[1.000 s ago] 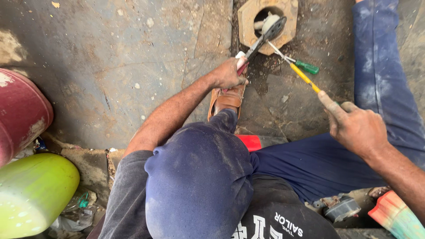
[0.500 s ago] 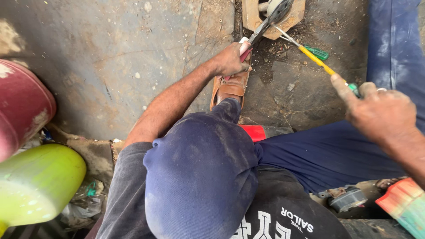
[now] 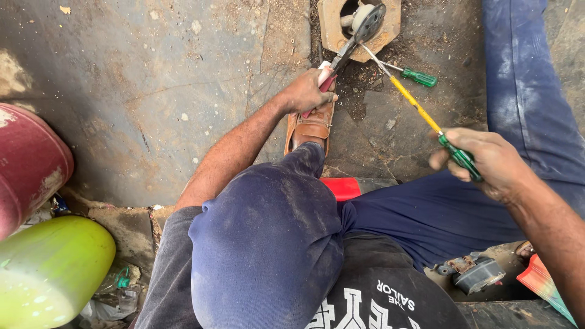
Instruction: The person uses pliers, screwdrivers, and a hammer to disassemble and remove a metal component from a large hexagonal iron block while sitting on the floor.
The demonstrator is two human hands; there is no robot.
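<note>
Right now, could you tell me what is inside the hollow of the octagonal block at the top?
Inside the octagonal block a pale round part shows, with the dark tool head and the yellow screwdriver tip reaching in. The tool head covers whatever lies deeper.

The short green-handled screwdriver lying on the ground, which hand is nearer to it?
Left. The left hand is nearer the green-handled screwdriver; the right hand sits farther below it.

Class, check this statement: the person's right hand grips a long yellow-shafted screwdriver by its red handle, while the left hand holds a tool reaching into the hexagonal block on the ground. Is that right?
Not quite. In the head view the handle gripped by the right hand is green, not red. The yellow-shafted screwdriver is otherwise as stated, and the left hand does hold a tool reaching into the hexagonal block.
</note>
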